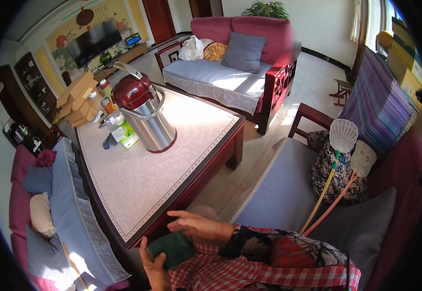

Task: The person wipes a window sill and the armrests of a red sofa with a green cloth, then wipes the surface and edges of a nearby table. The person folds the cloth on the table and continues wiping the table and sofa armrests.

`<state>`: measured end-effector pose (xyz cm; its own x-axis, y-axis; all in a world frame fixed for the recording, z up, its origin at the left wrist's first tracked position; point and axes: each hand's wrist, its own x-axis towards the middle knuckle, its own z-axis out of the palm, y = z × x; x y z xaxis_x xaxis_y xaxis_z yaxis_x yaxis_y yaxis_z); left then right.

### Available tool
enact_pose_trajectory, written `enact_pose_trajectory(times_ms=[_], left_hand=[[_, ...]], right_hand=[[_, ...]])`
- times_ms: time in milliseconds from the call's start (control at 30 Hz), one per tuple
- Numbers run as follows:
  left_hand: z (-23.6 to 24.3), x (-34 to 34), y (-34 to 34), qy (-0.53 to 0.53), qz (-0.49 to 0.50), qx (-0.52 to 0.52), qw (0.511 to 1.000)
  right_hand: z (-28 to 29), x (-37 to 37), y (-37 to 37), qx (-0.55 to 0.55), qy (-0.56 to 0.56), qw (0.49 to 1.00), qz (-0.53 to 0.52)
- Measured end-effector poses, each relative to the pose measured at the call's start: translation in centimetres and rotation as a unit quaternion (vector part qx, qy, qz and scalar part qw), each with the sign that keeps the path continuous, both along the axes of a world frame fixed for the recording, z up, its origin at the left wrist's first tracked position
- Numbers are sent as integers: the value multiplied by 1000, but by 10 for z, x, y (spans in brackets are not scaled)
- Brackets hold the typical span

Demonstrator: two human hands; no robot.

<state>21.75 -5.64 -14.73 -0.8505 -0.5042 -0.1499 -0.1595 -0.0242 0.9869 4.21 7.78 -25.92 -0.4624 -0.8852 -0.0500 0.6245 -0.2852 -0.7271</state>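
In my left hand (156,269) is a dark green, flat rectangular thing (173,250) with rounded corners, held between thumb and fingers; its exact kind I cannot make out. Just above and to the right of it, my right hand (201,226) has its fingers stretched out and holds nothing. Both hands are over my lap, where a red and white checked cloth (230,271) lies, close to the near edge of the low table (143,194).
On the table stand a steel vacuum jug (151,127) with a dark red lid, a green tissue pack (129,137), several jars and an open cardboard box (77,99). Two fly swatters (342,136) lean on the sofa (283,179) at right. Another sofa (215,80) stands beyond.
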Motion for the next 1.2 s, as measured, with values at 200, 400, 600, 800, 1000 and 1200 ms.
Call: enact_pose_trajectory(times_ms=[200, 400, 600, 800, 1000, 1200], left_hand=[[-34, -6, -11, 86, 33, 73, 993], [-60, 3, -13, 33, 3, -26, 999], [-88, 10, -49, 34, 50, -188, 980], [-116, 13, -99, -71, 59, -172, 981], [-128, -21, -77, -94, -112, -148, 978], [-124, -53, -89, -74, -206, -172, 961]], right_hand=[[3, 26, 0, -53, -57, 993, 88], [-13, 31, 4, 50, -67, 993, 85], [2, -37, 13, 104, -4, 974, -201], [53, -175, 47, 87, 344, 761, -543], [-23, -243, 3, 490, 599, 541, -329], [-32, -287, 12, 525, 587, 544, -291]])
